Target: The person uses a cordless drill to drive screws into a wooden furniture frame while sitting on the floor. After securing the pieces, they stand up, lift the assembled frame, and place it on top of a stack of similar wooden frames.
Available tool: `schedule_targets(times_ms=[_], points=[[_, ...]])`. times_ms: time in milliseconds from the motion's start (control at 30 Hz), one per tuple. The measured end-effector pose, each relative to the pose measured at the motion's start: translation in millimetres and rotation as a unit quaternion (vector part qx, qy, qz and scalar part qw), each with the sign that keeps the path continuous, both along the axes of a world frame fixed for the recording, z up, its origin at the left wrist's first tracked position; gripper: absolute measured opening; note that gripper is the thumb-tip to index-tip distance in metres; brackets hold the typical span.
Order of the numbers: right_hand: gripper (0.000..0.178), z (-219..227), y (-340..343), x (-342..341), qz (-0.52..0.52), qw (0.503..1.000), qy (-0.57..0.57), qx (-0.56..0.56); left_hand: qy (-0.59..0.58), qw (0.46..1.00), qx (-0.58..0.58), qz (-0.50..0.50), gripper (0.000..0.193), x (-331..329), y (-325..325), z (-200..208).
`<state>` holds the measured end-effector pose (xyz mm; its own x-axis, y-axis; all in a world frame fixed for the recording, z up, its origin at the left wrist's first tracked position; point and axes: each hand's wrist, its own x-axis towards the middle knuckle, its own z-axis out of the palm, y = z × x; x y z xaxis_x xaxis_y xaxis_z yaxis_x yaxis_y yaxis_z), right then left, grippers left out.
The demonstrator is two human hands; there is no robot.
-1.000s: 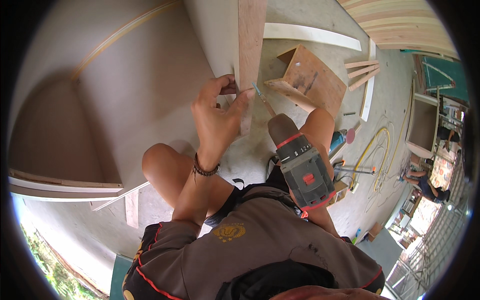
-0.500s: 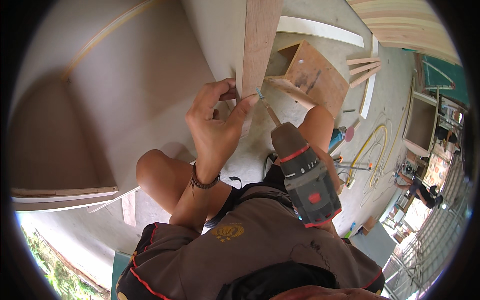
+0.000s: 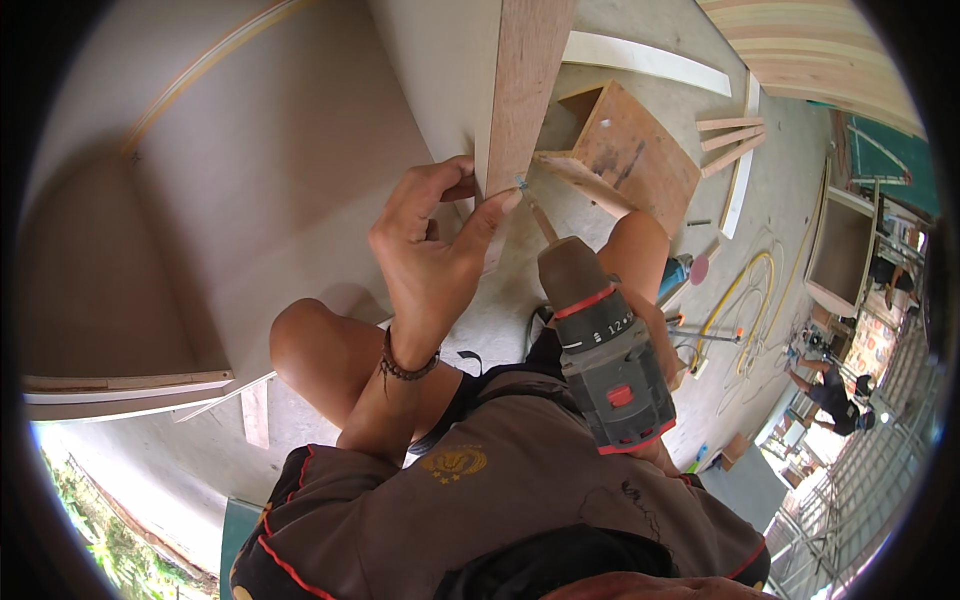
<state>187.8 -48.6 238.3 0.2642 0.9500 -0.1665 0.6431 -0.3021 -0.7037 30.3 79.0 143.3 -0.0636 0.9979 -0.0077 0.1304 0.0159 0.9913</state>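
My right hand (image 3: 652,330) is wrapped round a black and red cordless drill (image 3: 608,350), whose body hides most of the fingers. The bit (image 3: 541,218) points up and left, its tip at a small screw (image 3: 522,184) set against the wooden edge of an upright panel (image 3: 522,95). My left hand (image 3: 432,240) pinches this panel low down, the thumb close beside the screw and the curled fingers at the panel's pale side face.
A large cabinet carcass (image 3: 290,180) fills the left. On the floor to the right are an open wooden box (image 3: 635,145), white strips (image 3: 650,62), short battens (image 3: 730,142), a sander-like tool (image 3: 678,272) and a yellow hose (image 3: 740,300). Another person (image 3: 832,395) is far right.
The drill has shifted slightly left and tilted more upright. Less of the screw's shank shows at the panel edge. My left hand has stayed nearly still.
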Motion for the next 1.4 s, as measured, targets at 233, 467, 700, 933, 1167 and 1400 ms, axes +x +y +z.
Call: schedule_targets(times_ms=[233,467,700,933,1167,1400], points=[[0.053,-2,7,1,-0.001,1.0,0.009,-0.009,0.01,1.0,-0.013,-0.005,0.033,-1,-1,1],[0.054,-2,11,2,-0.002,1.0,0.012,-0.019,0.013,0.999,-0.039,-0.008,0.036,-2,2,5],[0.055,-3,7,7,-0.011,0.999,0.018,-0.038,0.009,1.0,-0.017,-0.002,0.035,0,2,-1],[0.057,7,15,8,0.013,0.998,0.003,-0.065,0.0,0.999,-0.022,0.026,0.036,3,-1,1],[0.057,2,13,14,0.084,0.996,-0.016,0.024,0.0,0.999,-0.021,0.025,0.036,3,1,3],[0.053,19,27,1,0.051,0.999,0.004,-0.002,0.024,1.0,-0.001,0.009,0.036,2,-3,1]])
